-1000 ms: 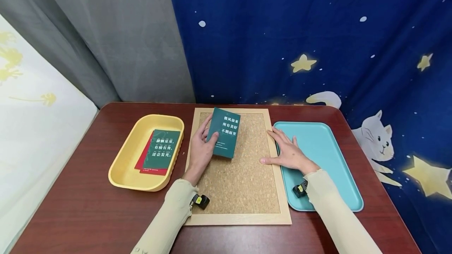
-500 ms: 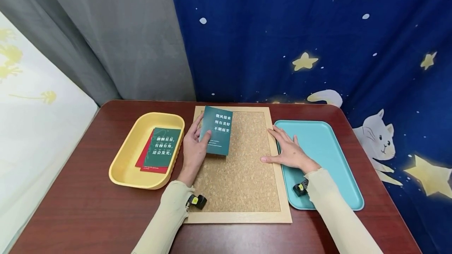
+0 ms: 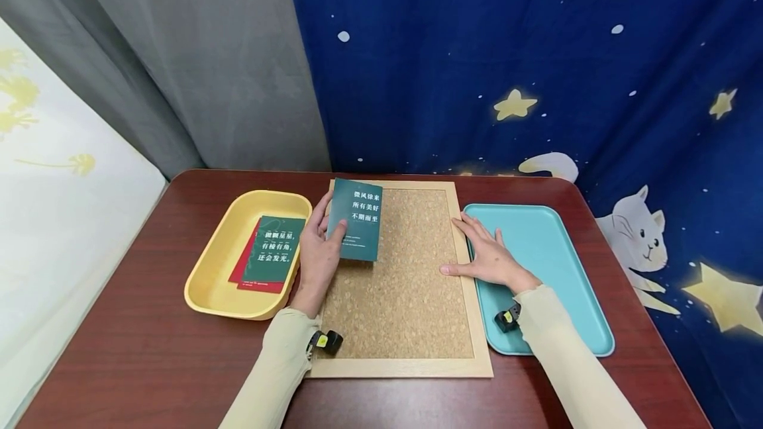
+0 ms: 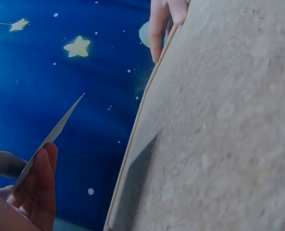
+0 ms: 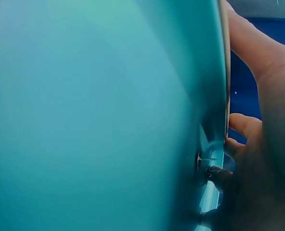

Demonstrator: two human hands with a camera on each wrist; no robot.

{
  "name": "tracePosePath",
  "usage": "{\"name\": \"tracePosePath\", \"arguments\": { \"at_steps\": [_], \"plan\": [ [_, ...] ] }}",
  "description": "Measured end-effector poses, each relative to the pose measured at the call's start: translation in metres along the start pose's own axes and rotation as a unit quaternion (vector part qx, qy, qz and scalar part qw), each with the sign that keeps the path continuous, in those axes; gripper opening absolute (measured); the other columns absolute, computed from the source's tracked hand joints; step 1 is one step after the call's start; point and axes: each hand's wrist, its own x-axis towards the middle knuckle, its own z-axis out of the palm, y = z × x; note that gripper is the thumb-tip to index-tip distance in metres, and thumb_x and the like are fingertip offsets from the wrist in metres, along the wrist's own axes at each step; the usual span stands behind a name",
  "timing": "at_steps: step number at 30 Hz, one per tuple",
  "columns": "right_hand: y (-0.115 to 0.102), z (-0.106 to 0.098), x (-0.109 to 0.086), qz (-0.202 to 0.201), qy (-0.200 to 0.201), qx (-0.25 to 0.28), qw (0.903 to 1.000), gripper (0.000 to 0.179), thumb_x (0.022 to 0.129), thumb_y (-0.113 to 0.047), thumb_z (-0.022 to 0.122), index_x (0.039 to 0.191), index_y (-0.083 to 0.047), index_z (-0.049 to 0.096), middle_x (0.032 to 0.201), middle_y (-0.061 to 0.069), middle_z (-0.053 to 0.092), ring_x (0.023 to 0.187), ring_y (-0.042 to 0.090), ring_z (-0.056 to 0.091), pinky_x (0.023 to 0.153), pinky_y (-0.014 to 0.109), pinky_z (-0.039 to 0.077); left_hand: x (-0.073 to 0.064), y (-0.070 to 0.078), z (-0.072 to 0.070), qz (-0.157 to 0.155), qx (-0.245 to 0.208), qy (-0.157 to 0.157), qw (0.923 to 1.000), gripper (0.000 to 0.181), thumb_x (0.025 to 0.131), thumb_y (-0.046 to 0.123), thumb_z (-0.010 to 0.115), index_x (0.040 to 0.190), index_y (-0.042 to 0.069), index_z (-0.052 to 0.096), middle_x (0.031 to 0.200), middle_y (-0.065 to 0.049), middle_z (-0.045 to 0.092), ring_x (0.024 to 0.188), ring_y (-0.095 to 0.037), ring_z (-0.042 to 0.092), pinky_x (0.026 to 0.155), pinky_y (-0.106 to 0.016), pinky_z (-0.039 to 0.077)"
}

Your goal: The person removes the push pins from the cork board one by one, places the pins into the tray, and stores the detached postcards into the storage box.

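My left hand (image 3: 318,253) grips a dark green card (image 3: 365,240) with white Chinese lettering, its thumb on the front. The card is tilted and held above the upper left of a cork board (image 3: 405,310). Seen nearly edge-on in the left wrist view, the card (image 4: 60,122) stands off the cork (image 4: 219,125) and a shadow falls on the surface. On the board's right side my right hand (image 3: 491,262) rests over the wooden frame with fingers spread. In the right wrist view, small shiny pin-like things (image 5: 199,160) lie in the tray near its fingertips, too blurred to identify.
Left of the board stands a yellow basket (image 3: 205,283) with a green card (image 3: 271,263) on top of red cards (image 3: 243,263). A turquoise tray (image 3: 548,250) lies against the board's right side. All stand on a dark red table (image 3: 137,349) before curtains.
My left hand has moved left with the green card, from over the board's upper middle to its left edge. My right hand has stayed at the right frame.
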Motion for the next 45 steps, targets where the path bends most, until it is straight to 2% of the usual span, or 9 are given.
{"name": "tracePosePath", "arguments": {
  "at_steps": [4, 10, 14, 21, 29, 33, 39, 45],
  "plan": [
    [0.000, -0.001, -0.001, 0.000, 0.000, 0.001, 1.0000, 0.116, 0.078, -0.067, 0.082, 0.167, -0.023, 0.023, 0.177, 0.008, 0.012, 0.164, 0.038, 0.008, 0.124, 0.077, -0.006, 0.001, 0.000, -0.004, 0.001, 0.015, 0.006, 0.9999, 0.060, 0.102, 0.004, 0.062, 0.154, 0.031, 0.050, 0.122, -0.022, 0.073, 0.086, -0.002, 0.075, 0.071, -0.020, 0.062],
    [0.001, -0.002, -0.001, 0.002, -0.002, 0.003, 1.0000, 0.116, 0.078, -0.066, 0.082, 0.167, -0.023, 0.022, 0.177, 0.008, 0.011, 0.164, 0.038, 0.007, 0.124, 0.076, -0.006, 0.000, -0.001, -0.009, 0.001, 0.018, 0.014, 0.9997, 0.060, 0.102, 0.006, 0.062, 0.156, 0.027, 0.048, 0.122, -0.022, 0.072, 0.086, -0.002, 0.074, 0.072, -0.019, 0.062],
    [0.001, -0.001, 0.000, 0.000, -0.002, 0.003, 1.0000, 0.116, 0.078, -0.067, 0.082, 0.167, -0.023, 0.022, 0.177, 0.008, 0.011, 0.164, 0.038, 0.008, 0.123, 0.077, -0.006, -0.001, -0.001, -0.014, -0.004, 0.017, 0.020, 0.9997, 0.061, 0.102, 0.005, 0.062, 0.157, 0.028, 0.047, 0.126, -0.020, 0.072, 0.088, -0.001, 0.075, 0.073, -0.019, 0.062],
    [0.001, -0.001, 0.001, -0.001, -0.001, 0.001, 1.0000, 0.116, 0.078, -0.068, 0.081, 0.167, -0.024, 0.022, 0.178, 0.007, 0.011, 0.164, 0.037, 0.007, 0.123, 0.077, -0.006, -0.006, 0.008, -0.024, 0.006, 0.015, 0.036, 0.9992, 0.059, 0.103, 0.010, 0.063, 0.156, 0.031, 0.048, 0.134, -0.018, 0.070, 0.094, 0.003, 0.075, 0.079, -0.018, 0.062],
    [0.001, -0.001, 0.000, -0.001, 0.000, 0.003, 1.0000, 0.115, 0.078, -0.068, 0.081, 0.167, -0.024, 0.023, 0.177, 0.008, 0.011, 0.164, 0.038, 0.007, 0.124, 0.076, -0.006, -0.006, 0.014, -0.039, 0.026, 0.045, 0.083, 0.9952, 0.056, 0.102, 0.011, 0.065, 0.154, 0.027, 0.052, 0.118, -0.023, 0.073, 0.084, 0.005, 0.074, 0.073, -0.013, 0.059],
    [0.000, -0.001, -0.001, 0.001, 0.000, 0.005, 1.0000, 0.115, 0.078, -0.067, 0.082, 0.167, -0.022, 0.023, 0.177, 0.009, 0.012, 0.164, 0.039, 0.008, 0.124, 0.076, -0.006, -0.005, 0.012, -0.045, 0.024, 0.045, 0.102, 0.9934, 0.055, 0.102, 0.012, 0.066, 0.153, 0.026, 0.053, 0.108, -0.019, 0.073, 0.081, 0.003, 0.074, 0.070, -0.015, 0.060],
    [-0.001, -0.001, -0.002, 0.000, -0.001, 0.006, 1.0000, 0.116, 0.078, -0.066, 0.082, 0.167, -0.021, 0.023, 0.177, 0.010, 0.012, 0.164, 0.039, 0.007, 0.124, 0.076, -0.006, -0.006, 0.012, -0.054, 0.021, 0.046, 0.122, 0.9912, 0.054, 0.101, 0.013, 0.067, 0.151, 0.029, 0.055, 0.110, -0.016, 0.074, 0.080, 0.001, 0.074, 0.071, -0.015, 0.060],
    [0.000, -0.002, 0.000, -0.001, 0.000, 0.008, 1.0000, 0.115, 0.078, -0.066, 0.082, 0.167, -0.021, 0.024, 0.177, 0.009, 0.012, 0.164, 0.039, 0.008, 0.124, 0.076, -0.006, -0.009, 0.014, -0.065, 0.010, 0.022, 0.129, 0.9913, 0.050, 0.101, 0.016, 0.067, 0.147, 0.031, 0.058, 0.113, -0.012, 0.074, 0.084, -0.004, 0.075, 0.071, -0.017, 0.061]
  ]
}}
